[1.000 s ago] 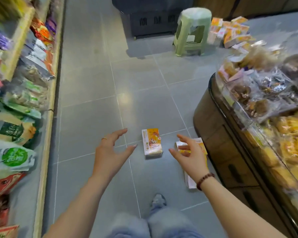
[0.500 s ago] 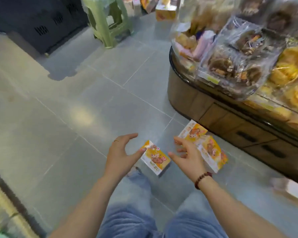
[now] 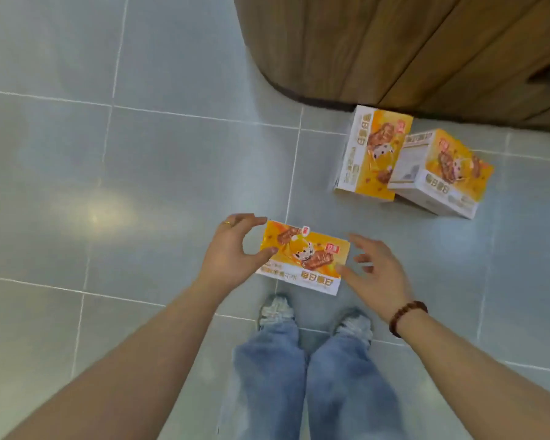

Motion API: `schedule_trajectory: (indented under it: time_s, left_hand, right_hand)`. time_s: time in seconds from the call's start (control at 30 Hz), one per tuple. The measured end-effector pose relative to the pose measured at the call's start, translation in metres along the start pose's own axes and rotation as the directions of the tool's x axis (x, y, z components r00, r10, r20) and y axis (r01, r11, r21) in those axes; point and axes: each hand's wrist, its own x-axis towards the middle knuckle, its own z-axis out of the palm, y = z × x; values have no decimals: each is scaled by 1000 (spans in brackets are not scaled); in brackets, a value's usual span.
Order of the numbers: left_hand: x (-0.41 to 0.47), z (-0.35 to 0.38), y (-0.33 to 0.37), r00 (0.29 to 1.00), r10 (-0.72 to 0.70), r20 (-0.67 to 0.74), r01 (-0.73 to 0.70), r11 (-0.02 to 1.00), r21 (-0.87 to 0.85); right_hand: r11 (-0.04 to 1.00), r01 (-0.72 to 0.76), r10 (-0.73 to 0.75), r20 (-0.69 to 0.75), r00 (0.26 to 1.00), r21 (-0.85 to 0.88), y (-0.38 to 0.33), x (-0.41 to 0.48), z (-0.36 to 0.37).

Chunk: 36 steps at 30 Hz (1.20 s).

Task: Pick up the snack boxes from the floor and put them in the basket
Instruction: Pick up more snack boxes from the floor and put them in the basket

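Observation:
An orange and white snack box (image 3: 305, 258) lies flat on the grey tiled floor (image 3: 140, 185), just ahead of my shoes. My left hand (image 3: 232, 252) pinches its left end between thumb and forefinger. At the box's right end my right hand (image 3: 375, 268) is spread open, the thumb touching the lower right corner. Two more snack boxes lie further right: one flat (image 3: 372, 154), and a second (image 3: 442, 173) resting partly on top of it. No basket is in view.
A curved wooden display counter base (image 3: 394, 49) stands right behind the two far boxes. My jeans legs and shoes (image 3: 277, 312) are directly below the near box. Bare grey tiles stretch away to the left.
The view has tilted down onto the floor. Both hands have closed in on the near box; the left hand now has its left end and the right hand reaches its right end.

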Motion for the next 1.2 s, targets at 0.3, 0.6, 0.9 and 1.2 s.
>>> schedule_trajectory:
  time_s: [0.3, 0.6, 0.9, 1.2]
  left_hand:
    - [63, 145, -120, 986, -20, 165, -10, 984, 178]
    - [53, 194, -165, 991, -19, 135, -5, 985, 174]
    - [59, 193, -149, 988, -41, 150, 7, 976, 220]
    - [24, 171, -23, 984, 108, 143, -127, 983, 134]
  right_hand:
    - [908, -129, 162, 50, 986, -398, 138, 106, 110]
    - [970, -239, 241, 45, 970, -45, 192, 103, 153]
    - [978, -208, 208, -26, 978, -12, 202, 101, 155]
    - [975, -206, 185, -217, 958, -78, 172, 28, 33]
